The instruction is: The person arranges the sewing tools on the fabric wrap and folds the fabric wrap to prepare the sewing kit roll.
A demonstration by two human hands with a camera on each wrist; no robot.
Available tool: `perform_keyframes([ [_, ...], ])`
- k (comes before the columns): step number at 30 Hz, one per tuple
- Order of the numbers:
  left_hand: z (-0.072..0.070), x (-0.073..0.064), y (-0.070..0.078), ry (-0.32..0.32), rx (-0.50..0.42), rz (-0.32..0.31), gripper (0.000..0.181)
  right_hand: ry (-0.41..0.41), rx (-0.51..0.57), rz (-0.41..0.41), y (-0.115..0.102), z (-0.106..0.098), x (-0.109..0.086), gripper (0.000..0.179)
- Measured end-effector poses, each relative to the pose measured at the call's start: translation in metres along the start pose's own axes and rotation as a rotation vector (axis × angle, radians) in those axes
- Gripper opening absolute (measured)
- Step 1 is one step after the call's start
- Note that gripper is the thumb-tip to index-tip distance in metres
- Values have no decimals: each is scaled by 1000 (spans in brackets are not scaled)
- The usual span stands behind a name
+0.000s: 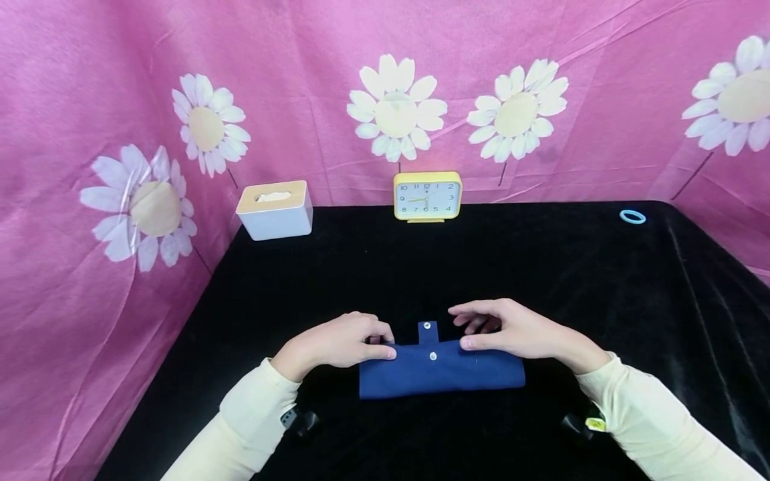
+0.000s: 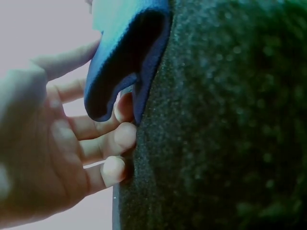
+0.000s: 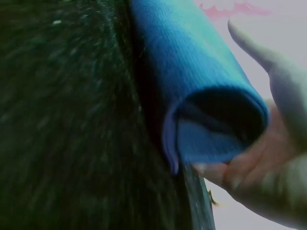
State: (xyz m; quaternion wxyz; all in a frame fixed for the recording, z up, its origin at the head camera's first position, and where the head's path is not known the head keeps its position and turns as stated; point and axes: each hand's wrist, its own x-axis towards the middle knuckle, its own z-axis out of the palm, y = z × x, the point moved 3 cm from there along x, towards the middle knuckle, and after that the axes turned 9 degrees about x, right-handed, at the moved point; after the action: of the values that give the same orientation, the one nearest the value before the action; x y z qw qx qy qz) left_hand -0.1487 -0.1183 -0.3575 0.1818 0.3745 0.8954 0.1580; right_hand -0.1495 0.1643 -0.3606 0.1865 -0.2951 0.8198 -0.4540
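A navy blue cloth roll-up pouch (image 1: 442, 374) lies crosswise on the black cloth, rolled into a flattened tube. From its far edge a short tab (image 1: 428, 332) with a metal snap sticks out, and a second snap (image 1: 433, 356) sits on the body. My left hand (image 1: 345, 339) pinches the far left part, thumb on top and fingers behind; in the left wrist view the pouch's end (image 2: 127, 57) hangs between them. At the right part hovers my right hand (image 1: 511, 329), fingers loosely bent and thumb lifted. The right wrist view shows the roll's hollow end (image 3: 218, 127).
A tissue box (image 1: 279, 217) with a wood-coloured lid stands at the back left. At the back middle is a yellow clock (image 1: 428, 197). A light blue ring (image 1: 632, 216) lies at the back right. Pink curtain (image 1: 301, 100) with daisies encloses the black table (image 1: 541, 267).
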Motion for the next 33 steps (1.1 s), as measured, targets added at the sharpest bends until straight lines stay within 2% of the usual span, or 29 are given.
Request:
perform_keyframes([
  [4, 1, 1, -1, 1, 3, 0, 19, -12, 32, 67, -4, 4, 13, 57],
  [8, 1, 2, -2, 4, 4, 10, 18, -31, 55, 92, -6, 7, 22, 60],
  [15, 1, 3, -2, 8, 3, 12, 18, -87, 77, 101, -7, 5, 27, 64],
  [21, 2, 3, -3, 11, -9, 20, 18, -119, 83, 164, -13, 4, 33, 70],
  [25, 2, 4, -4, 12, -15, 27, 18, -88, 123, 209, -16, 7, 38, 72],
  [28, 3, 5, -4, 17, -12, 34, 18, -33, 190, 248, -15, 9, 40, 70],
  [33, 4, 5, -4, 25, -2, 37, 18, 23, 277, 264, -12, 13, 43, 66],
])
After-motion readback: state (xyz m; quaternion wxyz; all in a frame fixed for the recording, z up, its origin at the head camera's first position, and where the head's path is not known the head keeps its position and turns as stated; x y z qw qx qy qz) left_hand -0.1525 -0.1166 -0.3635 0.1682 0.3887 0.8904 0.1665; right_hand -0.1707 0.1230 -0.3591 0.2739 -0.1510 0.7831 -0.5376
